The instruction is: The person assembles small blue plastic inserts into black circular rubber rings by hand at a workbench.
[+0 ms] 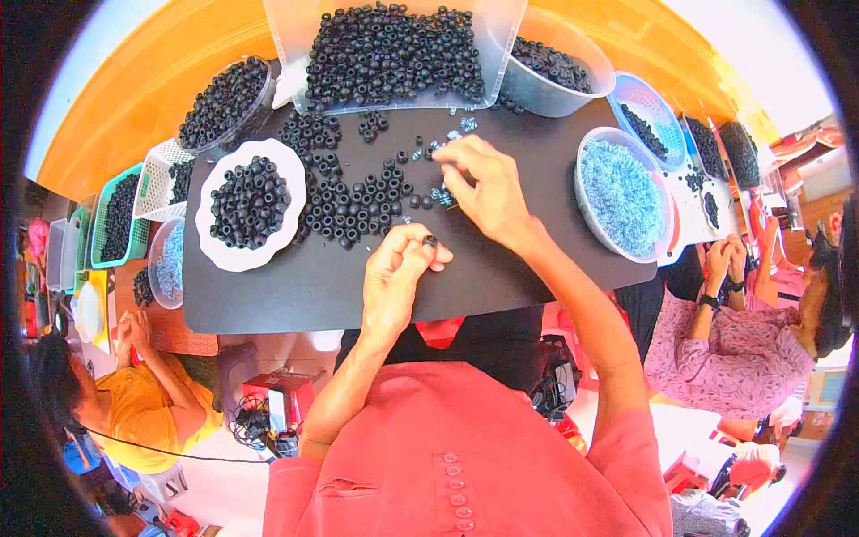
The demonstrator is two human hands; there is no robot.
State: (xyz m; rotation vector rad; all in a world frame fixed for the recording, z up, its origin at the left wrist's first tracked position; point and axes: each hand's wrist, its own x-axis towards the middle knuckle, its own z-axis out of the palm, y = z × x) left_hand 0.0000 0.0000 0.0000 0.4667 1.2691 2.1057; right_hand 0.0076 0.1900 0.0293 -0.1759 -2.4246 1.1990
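Note:
Near the front of the dark table (268, 300), my left hand (398, 268) is closed, pinching one black bead-like piece (429, 241) between thumb and fingers. My right hand (488, 183) is farther out and to the right, its fingers curled together. What its fingertips hold, if anything, is too small to make out. Small clear bluish pieces (455, 135) lie scattered just past those fingertips, and others lie under the palm. To the left of my right hand spreads a loose heap of black pieces (358, 201), round with holes.
A scalloped white plate (212, 215) of black pieces stands at the left. A large clear bin (497, 54) and a clear tub (582, 103), both with black pieces, are at the back. A round tub (586, 215) at the right holds bluish pieces. Other people sit on both sides.

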